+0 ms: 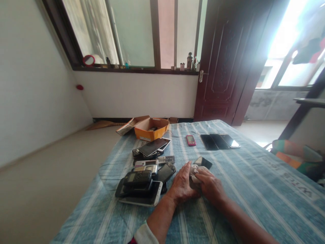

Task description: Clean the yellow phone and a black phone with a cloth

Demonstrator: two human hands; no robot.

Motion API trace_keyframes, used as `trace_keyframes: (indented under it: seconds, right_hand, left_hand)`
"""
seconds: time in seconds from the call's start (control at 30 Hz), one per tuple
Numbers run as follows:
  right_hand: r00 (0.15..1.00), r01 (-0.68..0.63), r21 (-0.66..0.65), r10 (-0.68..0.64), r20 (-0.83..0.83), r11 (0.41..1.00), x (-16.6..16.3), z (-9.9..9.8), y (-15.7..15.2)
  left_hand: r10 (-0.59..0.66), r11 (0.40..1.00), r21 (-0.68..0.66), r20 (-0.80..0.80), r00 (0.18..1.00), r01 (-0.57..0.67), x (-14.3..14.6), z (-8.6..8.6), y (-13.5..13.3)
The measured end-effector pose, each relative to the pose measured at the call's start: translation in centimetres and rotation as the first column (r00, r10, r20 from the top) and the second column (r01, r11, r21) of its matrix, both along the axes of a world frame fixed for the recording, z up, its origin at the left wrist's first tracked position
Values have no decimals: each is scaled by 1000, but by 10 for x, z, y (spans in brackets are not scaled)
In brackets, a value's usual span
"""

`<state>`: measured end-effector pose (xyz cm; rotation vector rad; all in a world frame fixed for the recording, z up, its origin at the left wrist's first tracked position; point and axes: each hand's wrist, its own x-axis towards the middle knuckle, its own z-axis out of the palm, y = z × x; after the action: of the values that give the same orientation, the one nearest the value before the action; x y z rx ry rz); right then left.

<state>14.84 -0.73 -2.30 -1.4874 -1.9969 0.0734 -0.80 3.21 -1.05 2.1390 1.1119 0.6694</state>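
Observation:
In front of me over the bed, my left hand is curled around the side of a dark smartphone. Only the phone's upper end shows past my fingers. A pale, crumpled cloth is bunched over the lower part of it. My right hand grips this cloth and presses it on the phone, fingers closed. To the left lies a pile of old phones, with a black keypad phone on top of a white-edged smartphone.
Beyond the pile stands an open orange cardboard box. A pink phone lies farther back, near several dark smartphones in a row. Everything rests on a blue striped cloth cover. A dark red door stands behind.

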Motion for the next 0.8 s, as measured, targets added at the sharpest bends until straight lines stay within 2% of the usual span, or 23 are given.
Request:
trace_keyframes:
  seconds: [0.2,0.33,0.5,0.8]
  right_hand:
    - [989,141,-31,-142,-47,990,13,-5,19]
    - [996,41,20,-39,-82,999,6,-10,9]
    - [985,-105,56,112,-130,993,-8,-4,-3]
    - [989,-77,-23,73,-126,997,-14,4,16]
  left_hand:
    - [-2,1000,-12,-9,1000,1,0,2,0]
    - [-2,1000,-15,-8,1000,2,-1,1,0]
    - [-23,1000,20,21,1000,22,-1,1,0]
    - [-14,998,67,14,1000,13,-1,-3,2]
